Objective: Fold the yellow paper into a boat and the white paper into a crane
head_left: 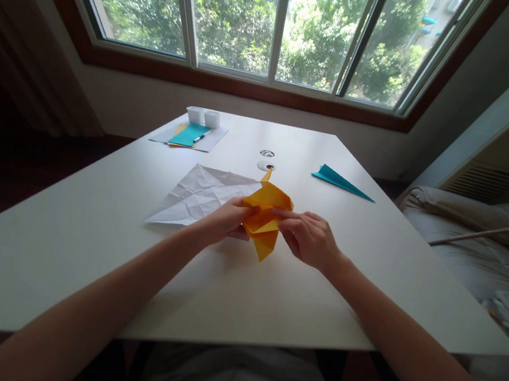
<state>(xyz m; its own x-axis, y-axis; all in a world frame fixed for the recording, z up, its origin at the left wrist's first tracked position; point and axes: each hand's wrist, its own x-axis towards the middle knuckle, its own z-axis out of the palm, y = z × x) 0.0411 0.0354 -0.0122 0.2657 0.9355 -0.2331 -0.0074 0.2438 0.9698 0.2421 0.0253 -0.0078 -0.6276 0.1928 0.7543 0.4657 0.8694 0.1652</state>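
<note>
A partly folded sheet of orange paper (266,215) is held a little above the white table (78,238), near its middle. My left hand (224,219) pinches the paper's left edge. My right hand (308,236) pinches its right side, fingers pointing left. One pointed corner of the orange paper hangs down between my hands and another sticks up at the top. A creased white sheet (201,196) lies flat on the table just left of the orange paper, partly under my left hand.
A folded teal paper plane (339,180) lies at the right back of the table. At the back left are teal and orange sheets (188,135) with a pen and two small white cups (202,116). Two small round things (266,159) sit mid-back. A window is beyond.
</note>
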